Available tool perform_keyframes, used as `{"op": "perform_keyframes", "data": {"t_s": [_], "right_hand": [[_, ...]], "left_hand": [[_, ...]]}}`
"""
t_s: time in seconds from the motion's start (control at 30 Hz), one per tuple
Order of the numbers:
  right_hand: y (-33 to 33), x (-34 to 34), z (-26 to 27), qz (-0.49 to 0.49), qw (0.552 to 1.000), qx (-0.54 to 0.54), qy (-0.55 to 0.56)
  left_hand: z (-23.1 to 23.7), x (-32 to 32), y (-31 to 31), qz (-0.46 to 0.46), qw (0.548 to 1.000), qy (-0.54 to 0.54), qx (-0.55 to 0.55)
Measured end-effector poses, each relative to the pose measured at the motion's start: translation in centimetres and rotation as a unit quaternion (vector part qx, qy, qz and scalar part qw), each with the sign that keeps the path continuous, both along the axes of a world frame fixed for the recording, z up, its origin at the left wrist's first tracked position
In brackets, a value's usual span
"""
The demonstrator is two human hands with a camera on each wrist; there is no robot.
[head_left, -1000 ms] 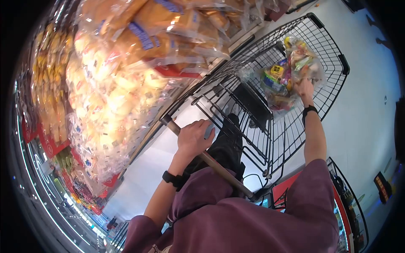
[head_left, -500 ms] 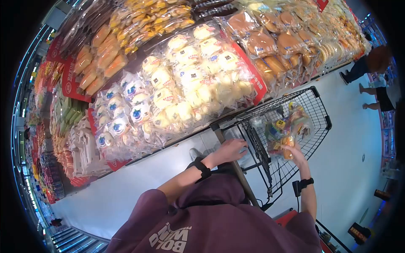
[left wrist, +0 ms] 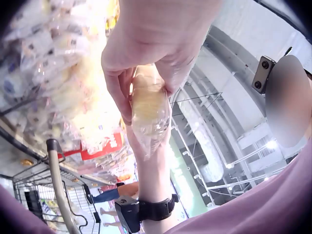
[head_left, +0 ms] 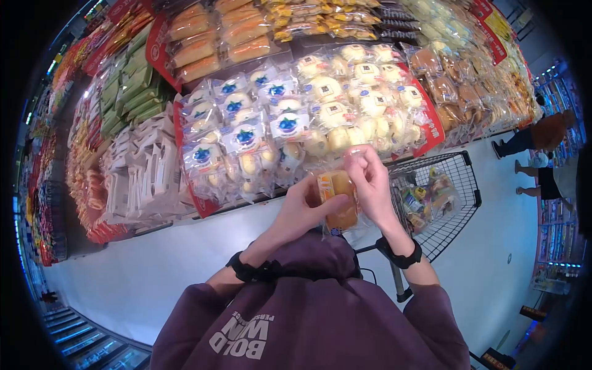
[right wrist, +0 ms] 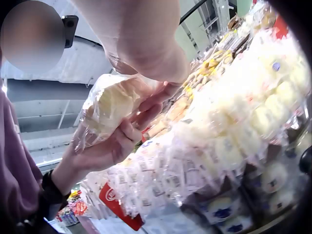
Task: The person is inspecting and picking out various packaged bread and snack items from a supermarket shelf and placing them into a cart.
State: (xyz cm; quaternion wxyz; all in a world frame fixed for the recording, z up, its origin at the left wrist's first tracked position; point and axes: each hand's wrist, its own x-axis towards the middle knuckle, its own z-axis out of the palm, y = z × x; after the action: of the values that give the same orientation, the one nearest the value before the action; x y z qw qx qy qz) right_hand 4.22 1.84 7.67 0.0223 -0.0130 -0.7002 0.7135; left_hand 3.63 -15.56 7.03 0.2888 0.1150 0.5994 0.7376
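In the head view, a clear-wrapped bread [head_left: 343, 206] with an orange label is held in front of the chest. My left hand [head_left: 306, 206] grips it from the left, thumb across its front. My right hand [head_left: 372, 185], fingers bent, pinches the wrapper at its upper right. The left wrist view shows the packet [left wrist: 149, 105] between the left thumb and fingers [left wrist: 122, 92]. In the right wrist view the crinkled wrapper [right wrist: 109, 105] hangs between both hands, its pale bread visible through the plastic.
Sloping shelves of wrapped buns [head_left: 370, 92] and breads lie ahead, with red price strips [head_left: 428, 123]. A wire cart [head_left: 459, 185] holding bagged snacks [head_left: 431, 200] stands at the right. Two people [head_left: 542, 139] are at the far right.
The right hand has come out of the cart to the chest with the bread. The left hand has left the cart handle and grips the packet. The view has turned toward the shelves.
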Motion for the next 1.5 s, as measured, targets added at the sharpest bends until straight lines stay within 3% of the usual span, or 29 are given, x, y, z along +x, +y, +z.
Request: {"op": "perform_keyframes", "data": {"t_s": [0.07,0.1,0.2,0.23,0.33,0.57,0.87,0.97,1.07,1.17,1.3,1.43,1.5], "right_hand": [[-3.5,-0.5,0.6,-0.007,0.996,-0.080,0.050],[-4.4,-0.6,0.9,0.006,0.995,-0.073,0.065],[-7.0,-0.1,2.2,0.044,0.996,-0.040,0.070],[-7.5,0.2,2.6,0.062,0.997,0.021,0.047],[-9.1,0.1,3.3,0.083,0.994,0.047,0.049],[-9.7,-0.4,4.9,0.024,0.994,-0.101,0.019],[-11.4,-1.9,5.7,0.027,0.984,-0.176,-0.002],[-11.5,-1.9,4.6,0.034,0.989,-0.145,0.010],[-11.6,-1.9,3.7,0.156,0.987,-0.009,0.040],[-12.9,-1.5,4.6,0.174,0.984,0.008,0.040],[-12.9,-1.8,5.2,0.027,0.992,-0.119,0.039],[-11.7,-2.5,6.7,0.085,0.993,-0.081,0.028],[-11.7,-2.7,6.3,0.053,0.993,-0.099,0.032]], "left_hand": [[1.4,-0.3,-3.0,0.054,0.998,-0.011,0.010],[1.2,-0.4,-4.3,0.091,0.996,-0.003,-0.005],[2.4,-0.3,-6.4,0.228,0.970,0.019,0.080],[2.6,-0.4,-7.2,0.263,0.963,0.014,0.058],[3.0,-0.7,-8.7,0.286,0.956,0.038,0.058],[4.5,-0.9,-10.7,0.251,0.962,0.022,0.110],[4.9,-1.6,-11.9,0.238,0.959,-0.001,0.157],[4.3,-1.8,-12.1,0.265,0.953,0.016,0.145],[4.7,-2.4,-11.8,0.294,0.945,0.041,0.138],[5.6,-3.0,-11.7,0.268,0.956,0.069,0.102],[5.6,-3.7,-12.5,0.219,0.968,0.119,0.027],[5.8,-3.9,-12.9,0.165,0.979,0.116,-0.008],[5.9,-3.4,-12.8,0.213,0.970,0.116,0.028]]}}
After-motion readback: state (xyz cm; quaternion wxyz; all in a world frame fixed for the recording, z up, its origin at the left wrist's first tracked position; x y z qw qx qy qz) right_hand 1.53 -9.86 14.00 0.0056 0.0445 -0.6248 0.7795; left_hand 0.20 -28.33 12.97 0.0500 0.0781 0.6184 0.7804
